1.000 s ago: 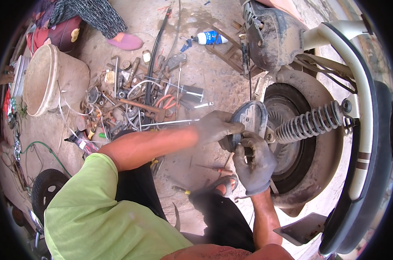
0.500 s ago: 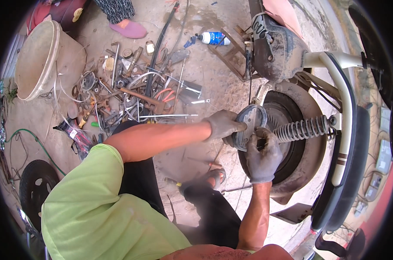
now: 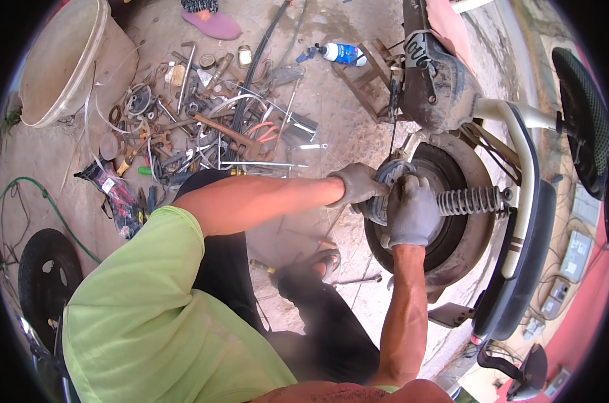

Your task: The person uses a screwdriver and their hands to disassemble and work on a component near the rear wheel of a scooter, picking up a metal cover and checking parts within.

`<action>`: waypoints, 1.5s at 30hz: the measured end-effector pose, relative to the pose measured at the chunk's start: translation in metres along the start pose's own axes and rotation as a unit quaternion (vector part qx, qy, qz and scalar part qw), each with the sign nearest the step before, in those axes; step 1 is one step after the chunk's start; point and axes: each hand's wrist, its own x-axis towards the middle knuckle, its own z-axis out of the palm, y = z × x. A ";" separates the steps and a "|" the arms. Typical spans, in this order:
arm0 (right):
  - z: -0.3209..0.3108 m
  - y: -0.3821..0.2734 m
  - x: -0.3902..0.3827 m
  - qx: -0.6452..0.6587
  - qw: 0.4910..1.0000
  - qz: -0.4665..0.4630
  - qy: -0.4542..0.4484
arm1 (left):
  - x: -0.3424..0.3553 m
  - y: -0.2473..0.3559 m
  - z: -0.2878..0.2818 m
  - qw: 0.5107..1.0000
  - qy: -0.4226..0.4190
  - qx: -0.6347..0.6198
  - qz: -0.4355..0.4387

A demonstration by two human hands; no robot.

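Note:
Grey gloves cover both hands. My left hand (image 3: 358, 185) grips the left edge of a round grey brake plate (image 3: 390, 172), fingers curled behind it. Across the plate's face lies my right hand (image 3: 413, 213), its fingers bent over the far part and the thumb low; it hides much of the plate. Behind them is the scooter's wheel (image 3: 433, 265) with its black tyre and hub, the plate right in front of the hub. A coil-spring shock absorber (image 3: 469, 201) runs from beside my right hand to the white frame tube (image 3: 529, 195).
Scattered wrenches (image 3: 240, 138) and metal parts cover the ground at left, by a large pale bucket (image 3: 82, 67). A blue-and-white bottle (image 3: 344, 54) lies near a rusty metal stand (image 3: 368, 84). A loose tyre (image 3: 46, 282) stands lower left. A person's pink shoe (image 3: 213, 25) shows at the top.
My right hand has turned and slid up over the plate's face, covering more of it. My left hand keeps its hold on the edge. The whole view has shifted slightly.

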 end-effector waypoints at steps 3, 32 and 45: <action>0.008 0.005 0.012 -0.050 0.998 -0.040 -0.026 | -0.002 0.003 0.000 1.000 -0.009 -0.025 -0.006; 0.001 0.017 0.020 -0.031 0.991 -0.126 -0.035 | -0.006 0.006 -0.001 0.999 -0.013 -0.033 -0.015; -0.009 -0.077 -0.110 0.398 0.917 -0.026 0.015 | -0.003 0.002 -0.005 1.000 -0.013 -0.002 -0.002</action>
